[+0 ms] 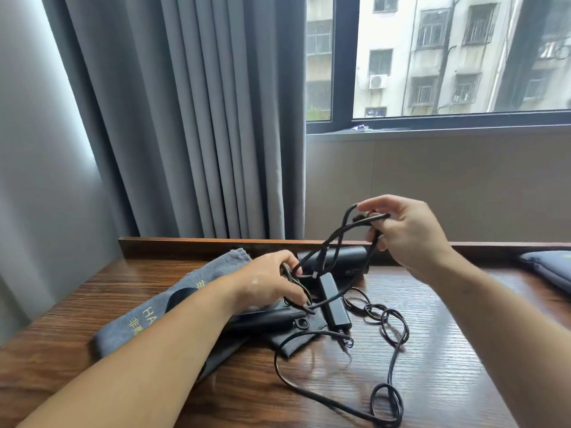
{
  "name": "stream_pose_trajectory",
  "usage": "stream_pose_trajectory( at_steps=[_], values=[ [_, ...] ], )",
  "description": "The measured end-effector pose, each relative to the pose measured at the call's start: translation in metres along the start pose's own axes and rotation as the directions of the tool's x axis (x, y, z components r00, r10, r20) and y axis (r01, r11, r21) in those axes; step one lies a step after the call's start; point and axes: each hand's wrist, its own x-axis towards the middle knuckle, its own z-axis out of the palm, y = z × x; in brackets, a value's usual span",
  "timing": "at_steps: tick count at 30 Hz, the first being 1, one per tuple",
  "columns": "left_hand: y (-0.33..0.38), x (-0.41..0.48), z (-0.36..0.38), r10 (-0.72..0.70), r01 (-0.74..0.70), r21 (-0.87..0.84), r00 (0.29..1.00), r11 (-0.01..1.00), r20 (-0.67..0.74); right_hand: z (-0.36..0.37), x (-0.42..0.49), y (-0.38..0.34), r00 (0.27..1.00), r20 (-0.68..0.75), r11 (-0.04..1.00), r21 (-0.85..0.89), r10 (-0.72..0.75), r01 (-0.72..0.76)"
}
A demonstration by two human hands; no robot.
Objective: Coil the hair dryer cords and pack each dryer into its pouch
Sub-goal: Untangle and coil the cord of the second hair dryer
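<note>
Black cord [335,239] is clamped in both grips, left hand [268,285] and right hand [408,230], above 2 dryers [336,257], 1 grey pouch [148,313].

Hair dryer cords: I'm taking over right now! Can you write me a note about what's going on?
Left hand: grips cord loops, low over the grey pouch.
Right hand: pinches raised loops of the black cord.
Things: one dryer lies at the back of the wooden table. Another dryer lies on the grey pouch, with the plug block beside it. A dark pouch is at the right edge.
Done: a few loops gathered.
Left: much cord lies loose and tangled. Neither visible dryer is packed.
</note>
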Motion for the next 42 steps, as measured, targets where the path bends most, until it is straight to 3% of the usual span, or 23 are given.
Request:
stream_pose_trajectory(
  at_steps=[4,7,14,22,27,29,31,33,35,38,40,41,42],
  values=[
    [-0.013,0.000,0.001,0.077,-0.076,-0.083,0.997,0.994,0.020,-0.023,0.012,-0.002,0.988,-0.127,0.976,0.210,0.093,-0.065],
    [-0.025,0.001,0.006,0.104,-0.109,-0.111,0.994,0.988,-0.045,-0.045,0.017,-0.006,0.979,-0.154,0.965,0.246,0.136,-0.095],
    [-0.029,0.014,0.027,0.106,-0.117,-0.062,0.981,0.991,-0.164,-0.126,0.021,-0.005,0.944,-0.295,0.989,0.058,0.149,-0.138],
    [-0.017,0.028,0.047,0.121,-0.109,0.192,0.991,0.975,-0.052,-0.178,-0.017,0.043,0.964,-0.241,0.945,-0.272,0.115,-0.181],
    [-0.013,0.023,0.048,0.140,-0.159,0.290,0.986,0.944,0.086,-0.180,-0.034,0.090,0.966,-0.191,0.943,-0.248,0.177,-0.222],
    [-0.015,0.013,0.036,0.157,-0.176,0.298,0.984,0.938,0.087,-0.180,-0.039,0.107,0.961,-0.182,0.945,-0.214,0.209,-0.247],
    [-0.023,-0.001,0.015,0.175,-0.174,0.415,0.984,0.893,0.036,-0.183,-0.045,0.121,0.954,-0.184,0.920,-0.273,0.238,-0.282],
    [-0.038,-0.019,-0.016,0.129,-0.069,0.555,0.989,0.829,-0.070,-0.187,-0.053,0.132,0.949,-0.165,0.815,-0.486,0.270,-0.316],
    [-0.053,-0.042,-0.042,-0.016,0.154,0.621,0.975,0.768,-0.221,-0.191,-0.058,0.137,0.937,-0.167,0.653,-0.679,0.308,-0.336],
    [-0.073,-0.070,-0.059,-0.243,0.466,0.597,0.876,0.653,-0.417,-0.189,-0.061,0.139,0.937,-0.197,0.356,-0.886,0.288,-0.296],
    [-0.085,-0.082,-0.058,-0.334,0.538,0.502,0.833,0.677,-0.442,-0.183,-0.062,0.134,0.917,-0.156,0.085,-0.976,0.366,-0.200],
    [-0.087,-0.086,-0.055,-0.371,0.542,0.426,0.827,0.724,-0.422,-0.177,-0.060,0.128,0.901,-0.138,0.012,-0.988,0.411,-0.157],
    [-0.089,-0.088,-0.052,-0.402,0.539,0.353,0.827,0.764,-0.392,-0.169,-0.061,0.123,0.906,-0.084,0.005,-0.996,0.415,-0.095]
  ],
)
